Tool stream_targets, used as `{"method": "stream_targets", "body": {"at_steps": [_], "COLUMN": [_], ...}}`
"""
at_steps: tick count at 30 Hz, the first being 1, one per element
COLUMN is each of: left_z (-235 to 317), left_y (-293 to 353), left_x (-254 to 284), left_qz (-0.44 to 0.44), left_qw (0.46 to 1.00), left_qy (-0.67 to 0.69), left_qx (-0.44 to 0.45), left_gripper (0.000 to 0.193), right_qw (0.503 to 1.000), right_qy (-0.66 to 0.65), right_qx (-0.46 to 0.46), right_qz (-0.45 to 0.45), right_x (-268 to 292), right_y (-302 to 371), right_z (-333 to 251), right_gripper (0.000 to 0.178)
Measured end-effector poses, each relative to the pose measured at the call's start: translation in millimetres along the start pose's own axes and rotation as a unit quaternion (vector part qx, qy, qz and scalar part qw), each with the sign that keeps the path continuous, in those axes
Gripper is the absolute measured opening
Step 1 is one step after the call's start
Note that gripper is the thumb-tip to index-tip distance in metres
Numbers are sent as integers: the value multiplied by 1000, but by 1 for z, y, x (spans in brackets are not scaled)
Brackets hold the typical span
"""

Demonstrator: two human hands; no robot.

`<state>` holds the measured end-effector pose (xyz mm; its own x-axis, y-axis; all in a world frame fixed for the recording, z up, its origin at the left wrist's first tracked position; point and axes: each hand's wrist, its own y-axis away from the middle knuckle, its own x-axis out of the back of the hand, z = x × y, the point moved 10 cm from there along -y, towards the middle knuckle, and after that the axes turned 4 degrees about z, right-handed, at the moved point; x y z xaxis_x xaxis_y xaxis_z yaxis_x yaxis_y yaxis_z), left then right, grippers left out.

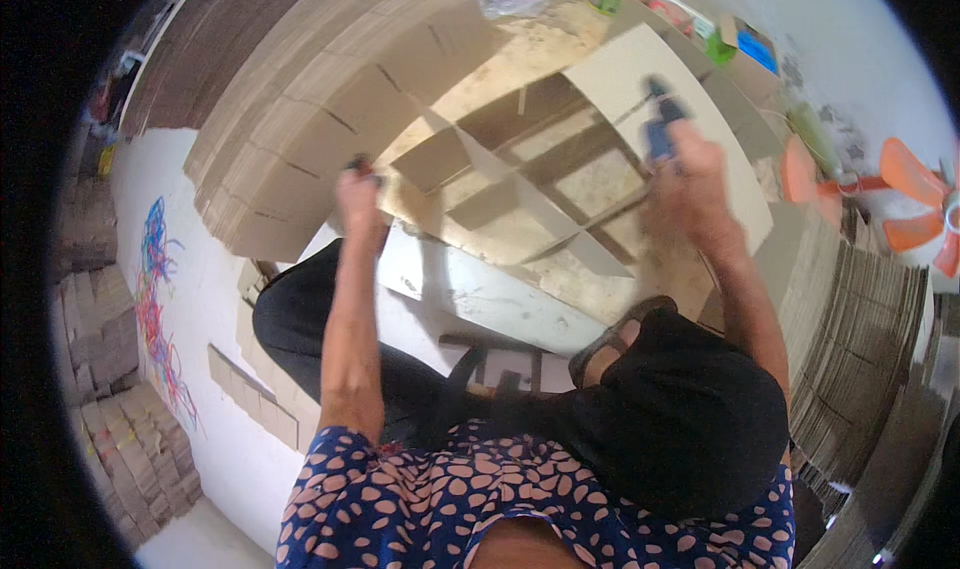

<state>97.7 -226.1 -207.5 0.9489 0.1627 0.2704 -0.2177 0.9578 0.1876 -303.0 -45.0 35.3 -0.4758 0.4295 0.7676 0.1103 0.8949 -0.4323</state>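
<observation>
A grid of interlocked cardboard divider strips (490, 164) stands on the low work table (470, 279) in front of me, with square cells between the strips. My left hand (360, 204) is beside the grid's left end, near a stack of cardboard. Its fingers are curled closed with dark coverings on the tips; what they hold, if anything, is hidden. Over the right side, my right hand (690, 184) is smeared by motion, dark coverings on its fingers too. Beneath and beyond it lies a pale flat cardboard sheet (625, 74). Whether that hand grips anything cannot be made out.
Tall stacks of cut cardboard (300, 119) rise at the far left, with more stacked cardboard (850, 339) at the right. An orange fan (915, 199) stands at the right edge. Colourful strands (160, 299) lie on a white surface at left. My sandalled foot (612, 349) is near the table.
</observation>
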Motion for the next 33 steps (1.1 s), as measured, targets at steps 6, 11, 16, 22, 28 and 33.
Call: {"method": "stream_targets", "body": {"at_steps": [6, 11, 16, 22, 28, 33], "left_z": [163, 203, 155, 130, 122, 105], "left_y": [131, 273, 277, 272, 272, 287], "left_x": [-57, -203, -234, -174, -106, -117], "left_qz": [-106, -342, -441, -426, -330, -366], "left_qw": [963, 771, 702, 676, 733, 747], "left_qy": [-38, -327, -463, -536, -509, -473], "left_qx": [-243, -426, -315, -272, -308, -288], "left_gripper": [32, 28, 25, 18, 14, 21], "right_qw": [975, 957, 883, 842, 846, 990], "right_qy": [164, 85, -248, -406, -390, 88], "right_qx": [-145, -254, -391, -356, -359, -79], "right_qz": [29, -114, -77, 4, -60, -70], "right_x": [73, 47, 54, 98, 64, 62], "right_y": [30, 57, 101, 92, 54, -7], "right_z": [186, 233, 252, 184, 134, 154], "right_gripper": [33, 38, 26, 25, 27, 28]}}
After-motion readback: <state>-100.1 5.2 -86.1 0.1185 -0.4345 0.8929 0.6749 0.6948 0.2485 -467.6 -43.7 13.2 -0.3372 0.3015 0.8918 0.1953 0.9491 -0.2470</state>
